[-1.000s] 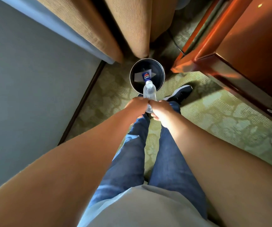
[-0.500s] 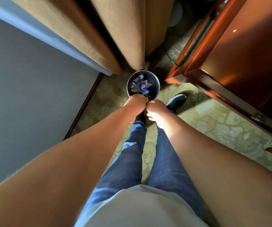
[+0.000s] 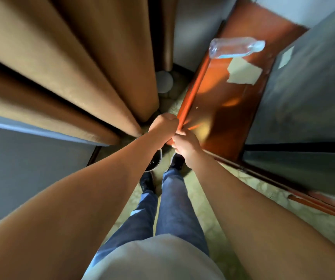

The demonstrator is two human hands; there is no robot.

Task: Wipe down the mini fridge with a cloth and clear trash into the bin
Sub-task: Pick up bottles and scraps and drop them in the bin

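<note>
Nearest you are your pale shirt hem and blue jeans (image 3: 168, 209), with dark shoes (image 3: 147, 182) planted on the green patterned carpet (image 3: 207, 199). Both forearms reach forward and meet in the middle. Your left hand (image 3: 163, 126) is curled into a fist, and your right hand (image 3: 184, 145) sits just beside it with its fingers curled; the two touch or nearly touch, right against the near corner of the reddish wooden worktop (image 3: 225, 116). Whether either grip holds anything you cannot tell, as the backs of the hands hide the palms. The bin (image 3: 155, 161) stands on the carpet just beyond your shoes, mostly hidden under your left forearm, only a curve of its metal rim and dark inside showing. To the left, heavy tan curtains (image 3: 71, 73) hang close, leaving a narrow strip of floor between them and the worktop's orange edge. A grey wall panel (image 3: 21, 168) fills the lower left. Farther along the worktop lies a pale piece of paper (image 3: 243, 71), and beyond it a clear plastic bottle (image 3: 236, 47) on its side, blurred. A grey surface (image 3: 307, 93) borders the worktop on the right.
</note>
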